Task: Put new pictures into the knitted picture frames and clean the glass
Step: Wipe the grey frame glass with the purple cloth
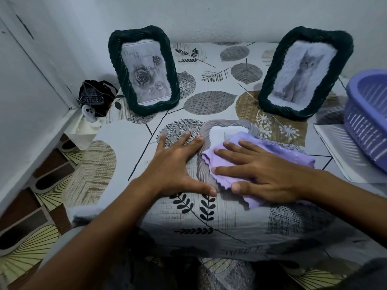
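A grey knitted picture frame (227, 124) lies flat on the leaf-patterned table cloth (125, 139). My right hand (257, 170) presses a purple cloth (293, 155) flat onto the frame's glass. My left hand (178, 164) rests with fingers spread on the table, its thumb and fingertips against the frame's left edge. Two dark green knitted frames stand upright at the back: the left frame (114, 59) shows a rose picture, the right frame (347, 55) shows a cat picture.
A purple plastic basket (368, 114) sits at the right edge on white paper sheets (339, 151). A small dark pouch (94, 95) and a white toy (89, 113) sit in the left corner by the wall. Patterned floor tiles lie lower left.
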`<action>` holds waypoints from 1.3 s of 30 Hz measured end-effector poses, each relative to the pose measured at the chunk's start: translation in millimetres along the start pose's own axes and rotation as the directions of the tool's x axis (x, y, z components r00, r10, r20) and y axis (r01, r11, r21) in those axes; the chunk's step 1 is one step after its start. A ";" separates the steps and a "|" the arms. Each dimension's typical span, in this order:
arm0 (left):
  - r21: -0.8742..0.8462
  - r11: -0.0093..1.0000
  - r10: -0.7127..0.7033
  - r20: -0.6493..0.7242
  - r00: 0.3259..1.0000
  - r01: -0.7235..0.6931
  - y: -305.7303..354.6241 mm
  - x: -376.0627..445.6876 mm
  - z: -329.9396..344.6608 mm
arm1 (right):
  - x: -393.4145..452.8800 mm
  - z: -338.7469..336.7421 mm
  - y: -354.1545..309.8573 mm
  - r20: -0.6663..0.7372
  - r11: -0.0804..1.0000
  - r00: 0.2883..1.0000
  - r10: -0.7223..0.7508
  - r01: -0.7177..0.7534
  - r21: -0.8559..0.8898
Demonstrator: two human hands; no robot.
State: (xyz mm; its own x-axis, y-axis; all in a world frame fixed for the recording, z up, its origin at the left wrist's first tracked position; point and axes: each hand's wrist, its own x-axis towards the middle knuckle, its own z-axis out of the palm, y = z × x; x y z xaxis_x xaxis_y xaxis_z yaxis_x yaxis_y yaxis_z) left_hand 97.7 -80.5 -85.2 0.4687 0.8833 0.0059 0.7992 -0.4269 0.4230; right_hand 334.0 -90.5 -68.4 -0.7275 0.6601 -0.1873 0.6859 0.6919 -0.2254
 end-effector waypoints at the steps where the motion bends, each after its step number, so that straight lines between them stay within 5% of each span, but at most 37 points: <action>1: 0.001 1.000 -0.001 -0.002 1.000 0.001 0.3 -0.3 -0.1 | -2.8 0.7 0.3 -0.005 1.000 1.000 -0.013 0.013 0.024; 26: -0.035 0.999 -0.017 -0.019 1.000 0.017 2.2 -1.6 0.6 | 0.2 8.0 -8.5 -0.162 0.993 0.986 0.028 -0.008 0.121; 39: -0.023 1.000 -0.021 0.003 1.000 0.021 2.2 -2.2 -1.5 | 30.6 0.9 -0.3 -0.149 0.959 0.952 0.269 -0.279 -0.055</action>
State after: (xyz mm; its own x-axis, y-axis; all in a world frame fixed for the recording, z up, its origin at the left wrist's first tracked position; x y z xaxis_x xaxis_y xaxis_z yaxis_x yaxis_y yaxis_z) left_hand 97.9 -83.1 -82.9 0.4531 0.8915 -0.0059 0.8000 -0.4036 0.4440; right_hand 311.5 -70.8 -74.9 -0.5051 0.8577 -0.0962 0.8618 0.4949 -0.1115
